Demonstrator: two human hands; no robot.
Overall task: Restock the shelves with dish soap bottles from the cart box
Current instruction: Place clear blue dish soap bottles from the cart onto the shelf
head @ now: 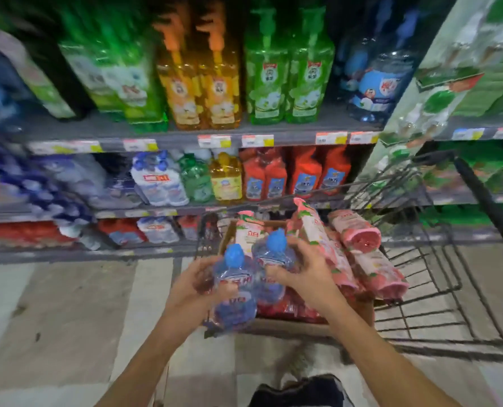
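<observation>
While I stand at the cart (449, 259), both hands hold a shrink-wrapped twin pack of blue-capped dish soap bottles (244, 286) just above the near left corner of the cardboard box (288, 326). My left hand (191, 286) grips the pack's left side, fingers curled round the wrap. My right hand (303, 274) grips the right bottle at its shoulder, fingers curled over the top. Pack is tilted, caps pointing up and away from me.

Box sits in the wire cart, still holding pink packs (358, 251) lying on their sides and red packs (288, 306) lower down. One pink-and-white pack (245, 230) stands at the box's far left.

Shelves (185, 136) ahead: top row has green pump bottles (288, 77), orange pump bottles (203, 83), and a clear blue-labelled bottle (379, 80) at the right end. Next row down has blue-capped twin packs (159, 180), a green bottle, a yellow bottle (226, 177), red bottles (291, 171). Price tags (257, 140) run along the shelf edges. Left side is motion-blurred, cannot read what is there.
</observation>
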